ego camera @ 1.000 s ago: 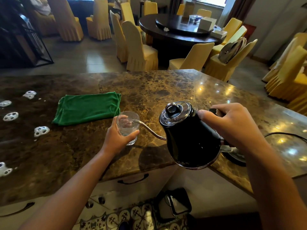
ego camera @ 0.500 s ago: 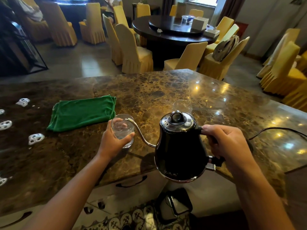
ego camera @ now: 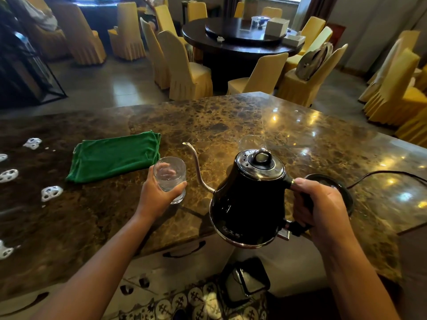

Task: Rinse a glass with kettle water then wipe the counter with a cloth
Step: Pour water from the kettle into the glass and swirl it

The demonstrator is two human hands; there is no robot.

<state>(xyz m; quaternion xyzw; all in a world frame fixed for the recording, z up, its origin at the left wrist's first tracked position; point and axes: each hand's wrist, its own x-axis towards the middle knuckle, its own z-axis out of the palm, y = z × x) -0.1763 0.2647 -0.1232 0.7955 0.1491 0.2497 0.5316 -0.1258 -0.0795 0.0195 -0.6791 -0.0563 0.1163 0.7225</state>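
Far out to the left of the left hand, white foamy blobs (ego camera: 51, 193) dot the dark marble counter (ego camera: 231, 121). Nearer in, just up and left of that hand, a folded green cloth (ego camera: 115, 155) lies flat on the stone, its near right corner close to the glass but not touching it.

The left hand (ego camera: 157, 197) is wrapped round the lower half of a clear glass (ego camera: 169, 174) — fingers behind, thumb across the front — and a little water sits in the bottom. I cannot tell whether the glass rests on the counter or is held just off it.

Right of that hand, the thin gooseneck spout (ego camera: 196, 162) rises clear beside the glass, its tip above the rim and apart from it. The spout belongs to a black kettle (ego camera: 249, 204) with a chrome lid, upright and hanging over the counter's near edge.

The right hand (ego camera: 323, 211) grips the kettle's handle, fingers curled round it and thumb on top. Just behind that hand sits the round kettle base (ego camera: 342, 188) — its cord (ego camera: 392, 173) trails off to the right. Beyond the kettle's lid, a second empty glass (ego camera: 250, 142) stands on the counter.
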